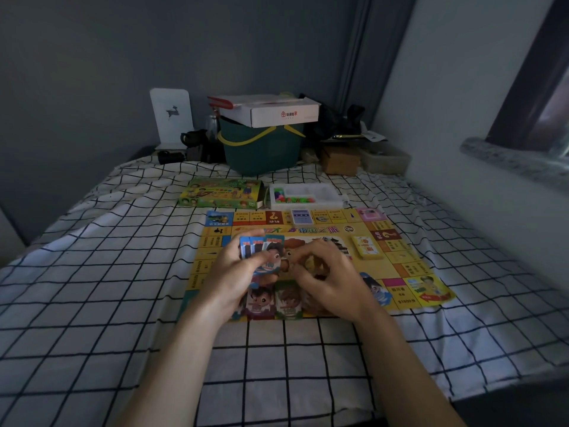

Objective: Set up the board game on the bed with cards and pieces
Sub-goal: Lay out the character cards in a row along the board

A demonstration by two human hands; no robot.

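My left hand (238,272) pinches a fan of thin, slippery picture cards (261,249); I hold their bottom edges. My right hand (326,278) is curled; I cannot tell if it holds anything.

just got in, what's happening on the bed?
A person is setting up a board game. The game board lies flat on the checked bedsheet. The left hand holds a fan of cards over the board; the right hand hovers beside it with curled fingers. A yellow card deck sits on the board. The game box and pieces tray lie behind.
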